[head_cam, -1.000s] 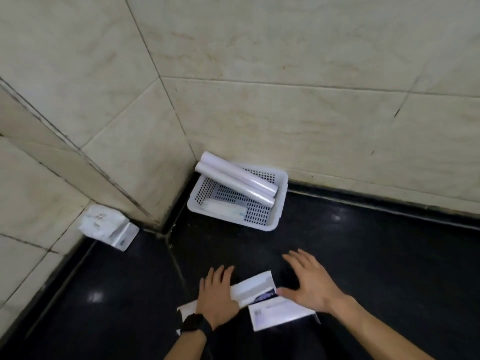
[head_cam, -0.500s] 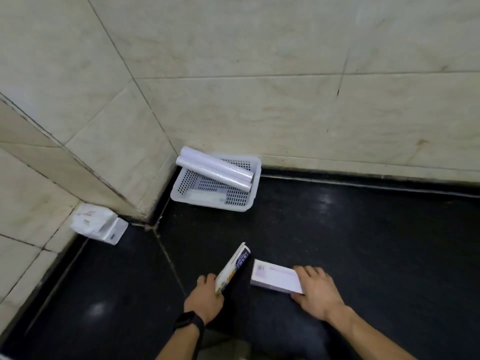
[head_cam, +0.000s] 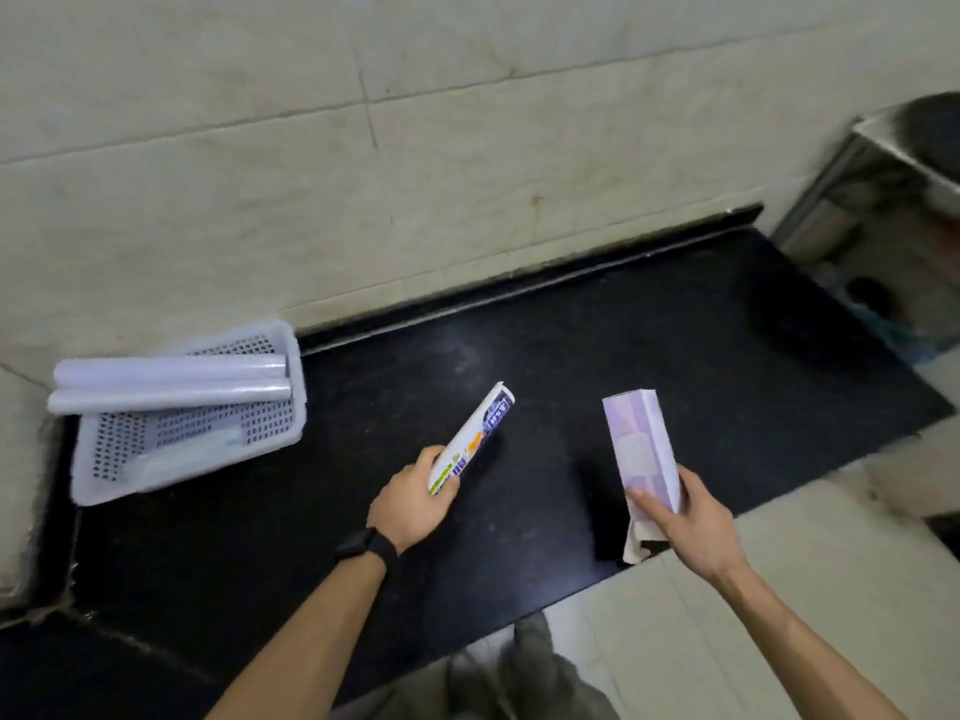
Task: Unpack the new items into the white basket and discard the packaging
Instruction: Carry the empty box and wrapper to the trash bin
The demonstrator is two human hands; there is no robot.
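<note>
My left hand (head_cam: pixel 410 504) grips the lower end of a long white carton (head_cam: pixel 475 441) with blue, green and orange print, lifted above the black counter. My right hand (head_cam: pixel 675 517) holds a second, purple-and-white carton (head_cam: pixel 641 446) upright by its lower end. The white basket (head_cam: pixel 88 478) sits at the far left against the tiled wall. Two white rolls (head_cam: pixel 171 381) lie across its rim, and a clear-wrapped item (head_cam: pixel 187 454) rests inside.
The black counter (head_cam: pixel 597 350) runs along the tiled wall and ends at a steel unit (head_cam: pixel 883 210) on the right. Pale floor tiles (head_cam: pixel 779 589) lie below the counter's front edge. My grey shoe (head_cam: pixel 514 672) shows at the bottom.
Both hands have lifted the flat cartons off the counter and hold them up. The view has swung right, so the basket now sits at the left edge and the small packet is out of sight.
</note>
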